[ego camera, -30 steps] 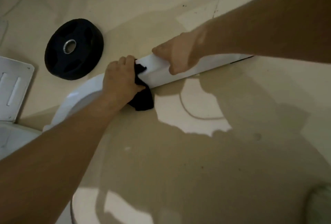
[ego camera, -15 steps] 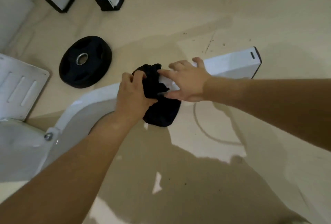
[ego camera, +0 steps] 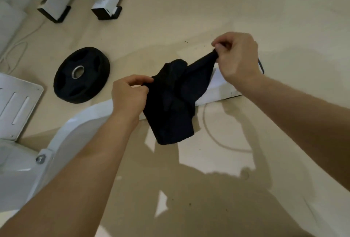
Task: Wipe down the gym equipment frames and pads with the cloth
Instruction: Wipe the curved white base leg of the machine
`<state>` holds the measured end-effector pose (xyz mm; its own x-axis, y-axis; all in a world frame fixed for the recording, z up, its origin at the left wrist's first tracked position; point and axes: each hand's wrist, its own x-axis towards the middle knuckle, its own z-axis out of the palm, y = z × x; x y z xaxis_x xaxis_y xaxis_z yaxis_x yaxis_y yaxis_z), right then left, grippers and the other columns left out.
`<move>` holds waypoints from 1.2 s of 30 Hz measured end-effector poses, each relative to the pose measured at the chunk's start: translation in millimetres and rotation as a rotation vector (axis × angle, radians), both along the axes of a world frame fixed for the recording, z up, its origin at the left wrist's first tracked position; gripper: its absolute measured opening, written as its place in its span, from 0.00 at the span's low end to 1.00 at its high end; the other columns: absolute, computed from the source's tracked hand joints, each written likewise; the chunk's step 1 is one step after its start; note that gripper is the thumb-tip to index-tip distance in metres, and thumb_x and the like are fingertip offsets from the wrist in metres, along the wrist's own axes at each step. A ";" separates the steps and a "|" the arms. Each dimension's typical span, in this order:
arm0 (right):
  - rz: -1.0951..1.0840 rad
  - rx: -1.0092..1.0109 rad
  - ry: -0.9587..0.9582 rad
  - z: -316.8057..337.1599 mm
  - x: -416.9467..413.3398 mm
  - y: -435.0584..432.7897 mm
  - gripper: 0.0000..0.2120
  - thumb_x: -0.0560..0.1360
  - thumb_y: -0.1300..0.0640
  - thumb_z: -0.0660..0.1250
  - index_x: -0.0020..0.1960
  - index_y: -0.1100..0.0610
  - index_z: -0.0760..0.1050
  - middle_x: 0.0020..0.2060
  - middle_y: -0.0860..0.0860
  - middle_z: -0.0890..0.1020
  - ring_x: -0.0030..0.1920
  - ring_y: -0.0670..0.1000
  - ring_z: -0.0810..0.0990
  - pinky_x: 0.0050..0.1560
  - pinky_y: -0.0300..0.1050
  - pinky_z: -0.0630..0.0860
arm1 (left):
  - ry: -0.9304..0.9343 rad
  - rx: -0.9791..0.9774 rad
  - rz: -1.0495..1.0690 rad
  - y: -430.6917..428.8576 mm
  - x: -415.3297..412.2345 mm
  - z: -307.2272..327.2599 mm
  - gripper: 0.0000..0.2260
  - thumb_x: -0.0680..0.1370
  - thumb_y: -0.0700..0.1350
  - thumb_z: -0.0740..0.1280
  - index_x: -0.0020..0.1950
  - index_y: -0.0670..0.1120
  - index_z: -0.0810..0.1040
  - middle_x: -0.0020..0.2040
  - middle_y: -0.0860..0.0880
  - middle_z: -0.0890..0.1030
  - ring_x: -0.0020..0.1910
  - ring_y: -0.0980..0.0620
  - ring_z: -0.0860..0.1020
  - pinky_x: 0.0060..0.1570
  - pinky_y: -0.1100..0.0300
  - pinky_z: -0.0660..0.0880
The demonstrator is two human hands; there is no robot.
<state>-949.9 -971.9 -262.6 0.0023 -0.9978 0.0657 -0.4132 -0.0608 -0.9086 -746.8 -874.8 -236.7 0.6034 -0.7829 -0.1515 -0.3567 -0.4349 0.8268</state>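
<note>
A black cloth (ego camera: 176,100) hangs in the air between both hands, above a white frame bar (ego camera: 217,89) that lies low over the floor. My left hand (ego camera: 128,94) pinches the cloth's left edge. My right hand (ego camera: 236,56) pinches its upper right corner and holds it higher, so the cloth is stretched on a slant and droops below. The bar's curved white part (ego camera: 75,126) runs toward the lower left; the cloth hides its middle.
A black weight plate (ego camera: 81,74) lies flat on the beige floor to the left. White frame legs with black feet (ego camera: 106,12) stand at the top. A white slotted panel (ego camera: 17,104) sits at the left edge. A thin cable (ego camera: 214,138) curves on the floor.
Both hands lifted the cloth off the white bar. My right hand left the bar, took the cloth's corner and pulled it up and to the right, spreading the cloth.
</note>
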 end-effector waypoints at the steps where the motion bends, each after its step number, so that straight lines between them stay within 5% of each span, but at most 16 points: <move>1: -0.047 -0.017 0.079 3.4 -3.6 -4.6 0.13 0.76 0.67 0.60 0.53 0.57 0.80 0.45 0.48 0.79 0.50 0.49 0.79 0.52 0.40 0.75 | -0.066 0.023 0.002 -3.5 0.4 -2.2 0.19 0.71 0.30 0.61 0.39 0.53 0.83 0.43 0.52 0.83 0.45 0.52 0.81 0.44 0.60 0.79; 3: -0.081 -0.076 0.290 8.1 -0.1 -6.2 0.19 0.75 0.68 0.58 0.62 0.56 0.75 0.57 0.53 0.74 0.58 0.53 0.74 0.54 0.37 0.69 | -0.398 0.131 -0.049 -5.4 3.2 -3.5 0.18 0.72 0.33 0.61 0.49 0.52 0.83 0.56 0.50 0.80 0.56 0.48 0.77 0.58 0.51 0.76; 5: 0.091 -0.125 0.470 10.8 21.9 5.4 0.22 0.74 0.65 0.58 0.68 0.56 0.68 0.65 0.56 0.67 0.64 0.57 0.67 0.60 0.45 0.69 | -0.741 0.144 -0.190 -1.0 7.5 -8.4 0.22 0.71 0.34 0.61 0.63 0.49 0.77 0.68 0.46 0.71 0.67 0.43 0.68 0.66 0.46 0.67; 7: 0.459 -0.134 0.629 2.5 54.2 28.2 0.22 0.75 0.57 0.59 0.68 0.58 0.65 0.66 0.57 0.68 0.66 0.59 0.67 0.61 0.49 0.69 | -0.814 0.137 -0.537 5.8 6.5 -21.9 0.28 0.69 0.39 0.63 0.71 0.46 0.69 0.72 0.46 0.67 0.70 0.42 0.65 0.67 0.46 0.65; 10: 0.808 -0.188 1.000 -22.8 83.0 54.9 0.41 0.74 0.40 0.60 0.76 0.62 0.50 0.74 0.59 0.59 0.74 0.59 0.58 0.72 0.53 0.55 | -0.946 0.375 -0.794 17.9 16.7 -49.3 0.42 0.69 0.51 0.69 0.78 0.44 0.52 0.76 0.46 0.60 0.75 0.46 0.58 0.71 0.47 0.61; 16: 0.749 -0.308 1.061 -29.5 58.9 39.0 0.38 0.78 0.40 0.57 0.76 0.63 0.49 0.67 0.56 0.67 0.67 0.57 0.66 0.72 0.54 0.53 | -1.081 0.396 -0.739 -6.0 11.1 -46.6 0.39 0.71 0.54 0.73 0.75 0.45 0.57 0.63 0.43 0.72 0.60 0.42 0.72 0.63 0.51 0.66; 19: 0.595 -0.335 1.152 -31.4 -10.9 28.5 0.36 0.75 0.41 0.64 0.72 0.62 0.60 0.64 0.57 0.71 0.65 0.57 0.70 0.71 0.60 0.57 | -1.110 0.321 -0.787 -32.4 -61.5 -52.4 0.37 0.73 0.58 0.69 0.75 0.45 0.56 0.62 0.44 0.71 0.59 0.42 0.71 0.62 0.50 0.65; 22: 0.484 -0.119 1.328 -14.9 -70.3 12.1 0.33 0.73 0.41 0.66 0.68 0.62 0.63 0.61 0.57 0.73 0.63 0.58 0.72 0.69 0.64 0.58 | -1.101 0.212 -0.807 -57.8 -145.4 -66.6 0.34 0.77 0.55 0.64 0.76 0.43 0.54 0.65 0.45 0.70 0.62 0.43 0.70 0.67 0.50 0.61; 25: 0.469 0.097 1.458 -3.9 -76.5 0.3 0.33 0.75 0.41 0.61 0.70 0.62 0.58 0.67 0.60 0.68 0.71 0.61 0.63 0.70 0.65 0.53 | -1.060 0.126 -0.809 -71.8 -173.0 -75.0 0.33 0.77 0.52 0.63 0.77 0.43 0.53 0.66 0.47 0.70 0.64 0.46 0.69 0.69 0.53 0.60; 27: 0.513 0.084 1.431 -3.2 -50.8 2.9 0.33 0.76 0.43 0.61 0.72 0.62 0.57 0.69 0.61 0.66 0.72 0.62 0.59 0.69 0.63 0.56 | -1.002 0.095 -0.821 -64.7 -145.6 -74.4 0.37 0.74 0.55 0.67 0.77 0.45 0.55 0.64 0.48 0.71 0.61 0.47 0.70 0.65 0.55 0.61; 31: 0.705 -0.208 1.151 -18.7 34.8 25.8 0.29 0.72 0.45 0.67 0.65 0.60 0.64 0.58 0.56 0.73 0.58 0.57 0.72 0.60 0.51 0.66 | -1.054 0.141 -0.705 -24.3 -35.3 -73.3 0.36 0.65 0.60 0.73 0.68 0.46 0.67 0.52 0.48 0.77 0.50 0.45 0.75 0.54 0.52 0.69; 36: 0.747 -0.340 1.023 -23.9 77.5 40.9 0.25 0.77 0.49 0.60 0.69 0.61 0.60 0.60 0.57 0.72 0.58 0.58 0.72 0.59 0.54 0.64 | -1.055 0.370 -0.664 4.7 57.8 -56.8 0.36 0.62 0.54 0.77 0.66 0.47 0.69 0.48 0.44 0.77 0.46 0.40 0.76 0.49 0.48 0.71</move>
